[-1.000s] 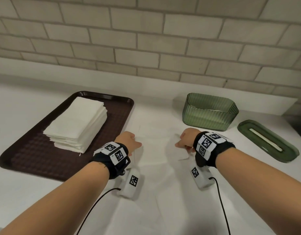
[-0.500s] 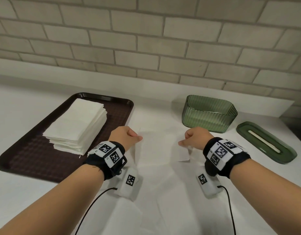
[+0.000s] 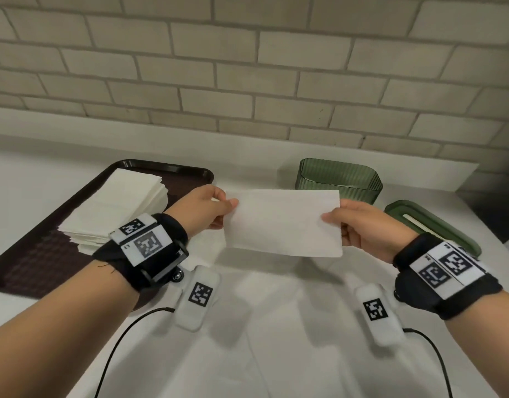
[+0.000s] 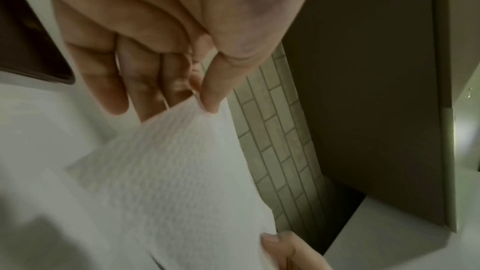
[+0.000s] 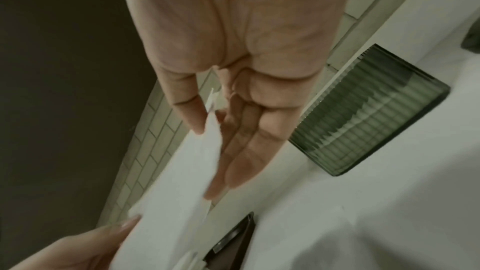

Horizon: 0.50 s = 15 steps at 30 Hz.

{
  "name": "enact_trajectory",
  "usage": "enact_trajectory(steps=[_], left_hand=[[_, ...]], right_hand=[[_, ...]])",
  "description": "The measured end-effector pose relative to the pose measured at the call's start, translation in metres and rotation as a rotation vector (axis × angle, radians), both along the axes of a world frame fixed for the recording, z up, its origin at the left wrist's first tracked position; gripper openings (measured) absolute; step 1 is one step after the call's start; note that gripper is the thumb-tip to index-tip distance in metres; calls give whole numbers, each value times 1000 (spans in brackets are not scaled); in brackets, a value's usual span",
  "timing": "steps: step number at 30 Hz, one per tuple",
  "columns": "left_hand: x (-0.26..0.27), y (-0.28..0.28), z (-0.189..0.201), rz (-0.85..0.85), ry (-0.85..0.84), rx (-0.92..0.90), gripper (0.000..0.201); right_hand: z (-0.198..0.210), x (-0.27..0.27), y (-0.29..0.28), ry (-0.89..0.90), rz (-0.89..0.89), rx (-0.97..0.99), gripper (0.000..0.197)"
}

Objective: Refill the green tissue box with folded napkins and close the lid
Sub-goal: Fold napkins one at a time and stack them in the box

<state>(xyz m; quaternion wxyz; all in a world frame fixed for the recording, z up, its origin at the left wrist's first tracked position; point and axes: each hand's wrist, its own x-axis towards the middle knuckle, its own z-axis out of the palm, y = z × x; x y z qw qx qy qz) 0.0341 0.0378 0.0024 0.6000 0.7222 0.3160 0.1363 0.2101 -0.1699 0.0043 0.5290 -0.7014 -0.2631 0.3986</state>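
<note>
— Lifted clear of the counter since half a second ago: a folded napkin [image 3: 282, 222], then low between the fists, now stretched flat in mid-air in front of the open green tissue box [image 3: 338, 179]. Who has it?

— Both hands. Left hand [image 3: 203, 209] pinches the left edge between thumb and fingers; right hand [image 3: 368, 229] pinches the right edge the same way. In the left wrist view the thumb and forefinger close on a corner of the sheet [image 4: 179, 163]; in the right wrist view the thumb clamps the edge [image 5: 207, 143] against the fingers.

— How will it handle?

— Light, soft and limp, by the look of it. Held only at its two ends it keeps its shape because it is pulled taut; slackened, it would likely sag or unfold. The edges seem the right place to hold, with a gentle pinch, as thin paper may tear or crease.

— And the rest of the job?

— The box stands at the back, near the wall, its ribbed wall showing; what is inside cannot be told for sure. Its lid [image 3: 432, 225] lies off to the right on the counter, well apart from the opening. The napkin stack [image 3: 118, 208] waits on the brown tray [image 3: 32, 268] at left.
</note>
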Motion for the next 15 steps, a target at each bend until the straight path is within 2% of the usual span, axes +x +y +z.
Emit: enact_trajectory(steps=[2,3,5,7,11,15], left_hand=[[11,-11,3,-4,15,-20,12],[15,-17,2,-16,39,-38,19],[24,-29,-3,-71,101,-130,58],[32,-37,-13,-131,175,-171,74],[47,-50,-23,-133,260,-165,67],[61,-65,-22,-167,338,-402,78]], right_hand=[[2,3,-7,31,-19,22,22],[3,4,-10,43,-43,31,21],[4,8,-17,53,-91,41,17],[3,14,-25,55,-122,44,18],[2,27,-45,53,-176,42,27],[6,36,-62,87,-144,79,29]])
